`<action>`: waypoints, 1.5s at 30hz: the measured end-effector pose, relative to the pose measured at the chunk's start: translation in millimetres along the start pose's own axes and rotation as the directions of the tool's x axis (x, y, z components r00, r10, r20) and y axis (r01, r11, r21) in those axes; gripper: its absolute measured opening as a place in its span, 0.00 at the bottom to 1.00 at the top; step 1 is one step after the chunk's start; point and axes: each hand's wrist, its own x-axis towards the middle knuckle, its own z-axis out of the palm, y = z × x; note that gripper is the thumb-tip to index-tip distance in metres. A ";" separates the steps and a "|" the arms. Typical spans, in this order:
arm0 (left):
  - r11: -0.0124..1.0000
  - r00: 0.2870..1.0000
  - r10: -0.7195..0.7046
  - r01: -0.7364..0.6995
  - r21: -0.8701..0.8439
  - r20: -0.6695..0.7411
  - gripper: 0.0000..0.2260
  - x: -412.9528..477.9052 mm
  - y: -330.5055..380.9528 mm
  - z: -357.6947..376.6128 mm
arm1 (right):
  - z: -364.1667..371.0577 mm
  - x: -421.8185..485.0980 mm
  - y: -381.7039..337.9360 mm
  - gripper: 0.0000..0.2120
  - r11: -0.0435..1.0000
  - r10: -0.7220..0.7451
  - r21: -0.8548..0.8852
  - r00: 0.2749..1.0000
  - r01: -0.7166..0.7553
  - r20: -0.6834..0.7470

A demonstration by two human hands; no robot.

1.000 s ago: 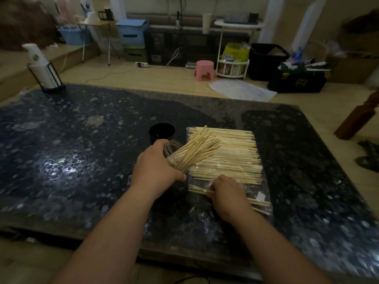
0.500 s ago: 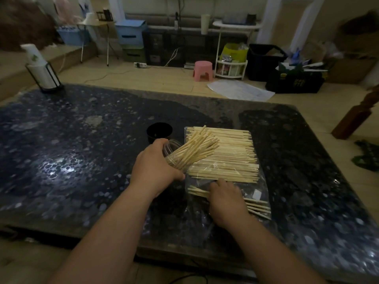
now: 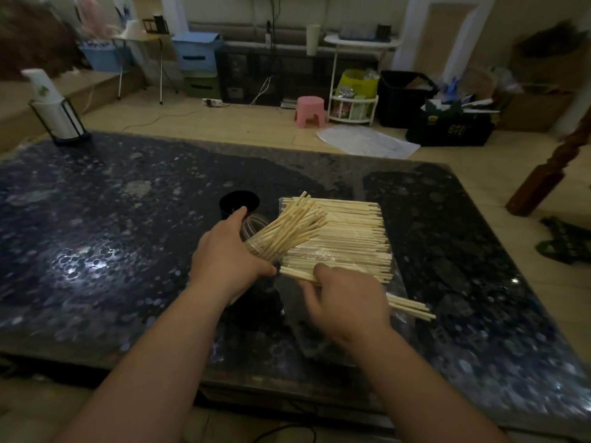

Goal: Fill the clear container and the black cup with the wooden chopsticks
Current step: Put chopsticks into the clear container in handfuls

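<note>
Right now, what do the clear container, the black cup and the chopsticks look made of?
Clear container: transparent, glossy, ridged mouth; likely plastic, glass not ruled out.
Black cup: opaque, dull black; probably plastic, too dark to tell.
Chopsticks: pale, matte, uniform tan; bare wood or bamboo.

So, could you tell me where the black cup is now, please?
In the head view the black cup stands on the dark table, just beyond the left hand and clear container, left of the chopstick pile.

Left hand (image 3: pixel 228 260) gripping tilted clear container (image 3: pixel 252 230) holding wooden chopsticks (image 3: pixel 291 228), right hand (image 3: pixel 347 298) seemingly pinching others, black cup (image 3: pixel 239 203) behind.
</note>
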 end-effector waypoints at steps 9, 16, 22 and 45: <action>1.000 1.000 0.014 -0.014 0.012 0.002 0.49 -0.6 -1.0 0.7 | -9.1 12.2 24.1 0.09 0.988 -0.143 -0.007 0.884 0.156 -0.445; 1.000 1.000 0.012 -0.012 0.018 0.005 0.49 -0.8 -1.4 1.1 | -18.4 12.7 24.8 0.11 0.990 -0.090 0.033 0.792 0.137 -0.604; 1.000 1.000 0.016 -0.016 0.024 0.018 0.48 -1.6 -0.6 0.3 | -19.9 16.8 26.0 0.08 0.995 0.034 0.095 0.782 0.032 -0.623; 0.993 0.996 0.038 -0.047 0.111 0.082 0.49 -3.5 4.4 -0.8 | -36.2 22.7 2.7 0.12 0.493 0.402 0.869 0.874 0.044 -0.273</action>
